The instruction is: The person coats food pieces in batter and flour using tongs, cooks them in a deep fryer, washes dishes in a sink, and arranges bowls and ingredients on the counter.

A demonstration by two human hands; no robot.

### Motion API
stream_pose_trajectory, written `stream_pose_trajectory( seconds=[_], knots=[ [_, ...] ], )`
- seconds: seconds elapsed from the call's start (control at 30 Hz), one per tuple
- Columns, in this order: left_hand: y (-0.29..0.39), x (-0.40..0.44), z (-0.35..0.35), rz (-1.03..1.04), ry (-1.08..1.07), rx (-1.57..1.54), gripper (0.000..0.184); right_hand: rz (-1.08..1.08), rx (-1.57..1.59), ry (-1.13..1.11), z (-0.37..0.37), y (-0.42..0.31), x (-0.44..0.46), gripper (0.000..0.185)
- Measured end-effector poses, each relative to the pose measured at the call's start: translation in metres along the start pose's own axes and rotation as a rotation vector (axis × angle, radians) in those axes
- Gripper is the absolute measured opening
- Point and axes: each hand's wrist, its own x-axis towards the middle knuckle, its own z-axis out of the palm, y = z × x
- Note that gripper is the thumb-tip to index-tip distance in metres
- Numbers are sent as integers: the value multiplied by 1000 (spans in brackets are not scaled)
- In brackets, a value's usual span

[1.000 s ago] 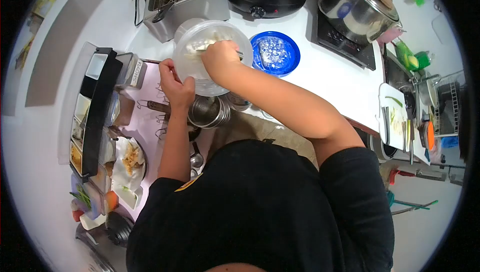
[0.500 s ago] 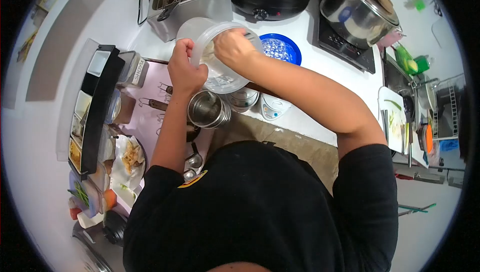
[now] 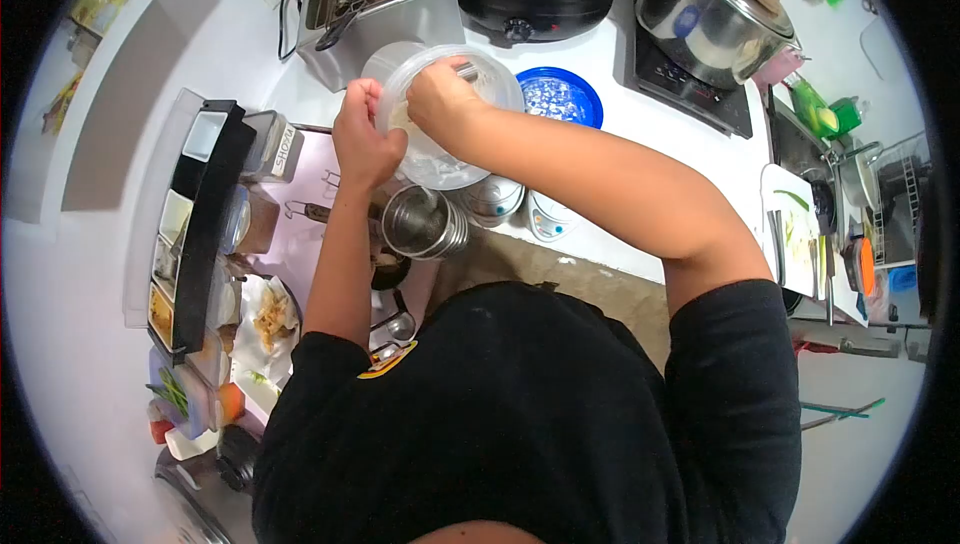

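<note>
Left hand (image 3: 370,139) pinches the tub (image 3: 440,174) by its rim; inside, right hand (image 3: 443,102) grips a metal handle (image 3: 467,71); counter (image 3: 622,116) extends rightward of it.

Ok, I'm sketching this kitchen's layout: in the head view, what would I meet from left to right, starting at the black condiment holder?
Black condiment holder → container marked SHOYU → clear plastic tub → blue lid → black cooktop → white chopping board.
</note>
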Motion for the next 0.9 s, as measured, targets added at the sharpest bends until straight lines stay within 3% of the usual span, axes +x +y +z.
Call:
stream_pose_trajectory(
  seconds=[0.1,0.2,0.27,0.3,0.37,0.4,0.5,0.57,0.63,0.7,0.77,0.87,0.9],
  knots=[
    [5,-2,1,-26,-34,36,35,-108,-3,-79,22,-8,17,26],
    [1,-5,3,-6,-41,61,35,-194,14,16,38,-11,25,24],
    [1,-3,1,22,-18,62,36,18,306,-138,28,-1,8,23],
    [4,-3,-2,-20,37,53,36,7,297,-134,29,-2,-4,23],
    [4,-2,-4,-69,118,40,35,290,423,104,32,0,-23,23],
    [2,-1,-4,-106,157,13,35,374,340,136,40,-9,-21,23],
    [-1,-3,6,-107,180,-45,36,314,163,30,42,-24,-12,20],
    [5,-3,13,-78,174,-86,36,124,343,-105,32,-33,-5,16],
    [11,-10,16,1,186,27,36,152,598,-133,33,-32,-5,18],
    [1,-13,17,30,198,74,36,211,556,-89,37,-31,-10,18],
    [-11,-15,15,-12,174,-77,35,274,522,-34,47,-32,-10,19],
    [-14,-19,9,-32,170,-280,35,221,563,-125,50,-23,-18,20],
    [-16,-20,9,-36,180,-283,35,279,697,-101,49,-16,-23,20]
  ],
)
